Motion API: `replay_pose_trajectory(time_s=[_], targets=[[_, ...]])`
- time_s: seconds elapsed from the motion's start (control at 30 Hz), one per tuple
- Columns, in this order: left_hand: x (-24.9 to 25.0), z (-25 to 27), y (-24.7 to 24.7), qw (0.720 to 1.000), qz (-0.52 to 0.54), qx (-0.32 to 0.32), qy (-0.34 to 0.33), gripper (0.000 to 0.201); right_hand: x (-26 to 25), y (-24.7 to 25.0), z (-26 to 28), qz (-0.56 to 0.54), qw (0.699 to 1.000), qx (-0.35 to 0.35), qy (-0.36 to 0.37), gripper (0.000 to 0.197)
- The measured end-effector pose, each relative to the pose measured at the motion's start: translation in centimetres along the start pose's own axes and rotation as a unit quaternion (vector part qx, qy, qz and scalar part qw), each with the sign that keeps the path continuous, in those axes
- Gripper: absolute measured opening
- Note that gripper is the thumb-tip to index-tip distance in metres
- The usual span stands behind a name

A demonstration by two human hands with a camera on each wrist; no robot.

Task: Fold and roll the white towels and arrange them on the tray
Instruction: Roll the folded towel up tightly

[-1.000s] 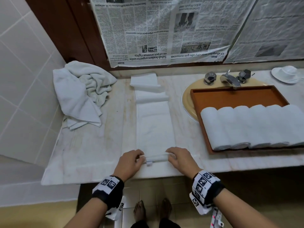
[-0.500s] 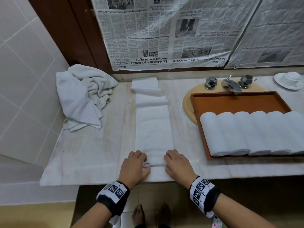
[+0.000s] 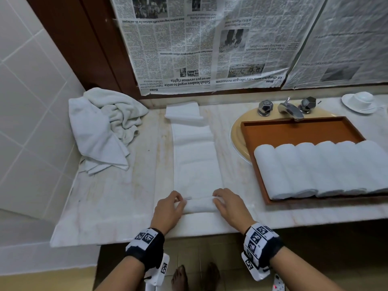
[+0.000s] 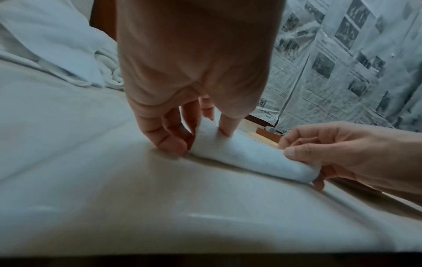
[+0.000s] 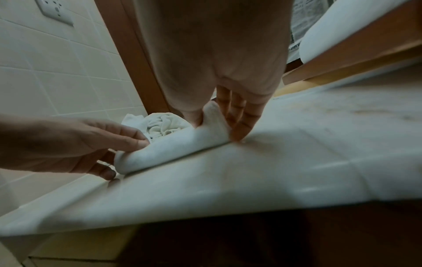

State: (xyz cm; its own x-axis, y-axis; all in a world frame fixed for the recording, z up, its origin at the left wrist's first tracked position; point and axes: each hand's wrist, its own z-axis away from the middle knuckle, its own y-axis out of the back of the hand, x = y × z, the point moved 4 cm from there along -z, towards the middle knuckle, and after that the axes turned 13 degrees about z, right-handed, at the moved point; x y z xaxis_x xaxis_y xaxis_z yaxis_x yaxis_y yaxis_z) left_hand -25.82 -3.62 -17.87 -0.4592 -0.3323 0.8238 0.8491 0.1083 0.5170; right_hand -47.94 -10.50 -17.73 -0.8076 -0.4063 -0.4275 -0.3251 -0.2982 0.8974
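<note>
A long folded white towel (image 3: 196, 162) lies lengthwise on the marble counter, its near end wound into a small roll (image 3: 200, 204) (image 4: 248, 155) (image 5: 173, 148). My left hand (image 3: 170, 208) (image 4: 182, 133) grips the roll's left end, fingers curled over it and thumb behind. My right hand (image 3: 227, 205) (image 5: 226, 124) grips the right end the same way. On the right, the brown tray (image 3: 302, 129) holds several rolled white towels (image 3: 323, 169) in a row along its near side.
A crumpled heap of white towels (image 3: 105, 127) lies at the counter's back left by the tiled wall. The tray rests over a yellow basin (image 3: 236, 133) with a chrome tap (image 3: 290, 108). A white cup and saucer (image 3: 361, 101) stand at the back right. Newspaper covers the wall behind.
Both hands have rolled the towel's near end away from me, so the roll is thicker and sits farther from the counter's front edge.
</note>
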Motion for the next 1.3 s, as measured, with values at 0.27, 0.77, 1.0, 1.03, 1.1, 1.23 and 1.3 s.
replay_pose_trajectory(time_s=[0.27,0.77,1.0,1.03,1.1,1.23,1.3], targets=[[0.0,0.5,-0.4,0.989,-0.118,0.053,-0.077,0.018,-0.7,-0.2,0.9,0.151,0.982,0.095,0.058,0.009],[-0.1,2.1,-0.8,0.976,-0.167,-0.036,-0.135,0.045,-0.6,0.4,0.2,-0.003,0.997,-0.071,0.028,0.046],[-0.2,0.8,0.6,0.996,-0.057,-0.07,-0.012,0.042,-0.4,0.4,0.8,-0.007,0.997,-0.005,0.076,0.022],[-0.2,0.6,0.9,0.996,-0.05,-0.069,0.004,0.038,-0.4,0.4,0.8,0.011,0.997,-0.013,0.079,0.022],[-0.4,0.3,1.2,0.995,-0.041,-0.074,0.044,0.044,-0.3,0.3,0.9,0.05,0.995,-0.04,0.081,0.032],[-0.4,0.9,1.1,0.996,-0.076,-0.025,0.027,0.033,-0.9,0.1,1.4,0.107,0.986,-0.086,0.098,0.049],[-0.4,1.7,0.7,0.997,-0.076,0.013,-0.029,0.025,-1.2,-0.1,1.3,0.113,0.986,-0.087,0.088,0.046]])
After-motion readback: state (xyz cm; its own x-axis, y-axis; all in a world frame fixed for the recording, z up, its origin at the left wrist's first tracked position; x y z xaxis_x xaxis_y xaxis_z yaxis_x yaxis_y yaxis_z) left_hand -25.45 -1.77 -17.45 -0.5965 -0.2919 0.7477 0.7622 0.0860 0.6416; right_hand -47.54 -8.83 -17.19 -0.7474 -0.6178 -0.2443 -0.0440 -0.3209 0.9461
